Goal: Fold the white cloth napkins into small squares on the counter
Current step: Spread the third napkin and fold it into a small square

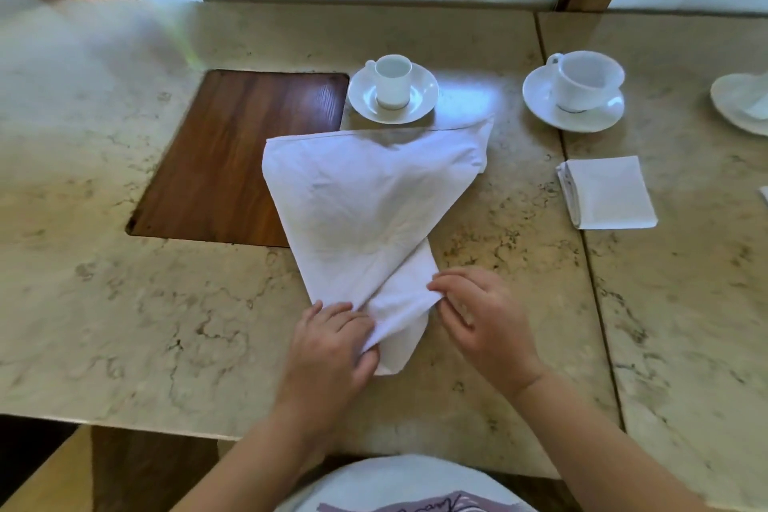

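Observation:
A large white cloth napkin lies loosely spread on the marble counter, wide at the far end and bunched narrow toward me. My left hand pinches its near left edge. My right hand pinches the near right edge, and the two hands sit close together. A finished napkin, folded into a small square, rests to the right, apart from both hands.
A small white cup on a saucer stands just beyond the napkin's far edge. A larger cup and saucer sits at the back right, a white dish at the far right edge. A wooden inset panel lies left of the napkin.

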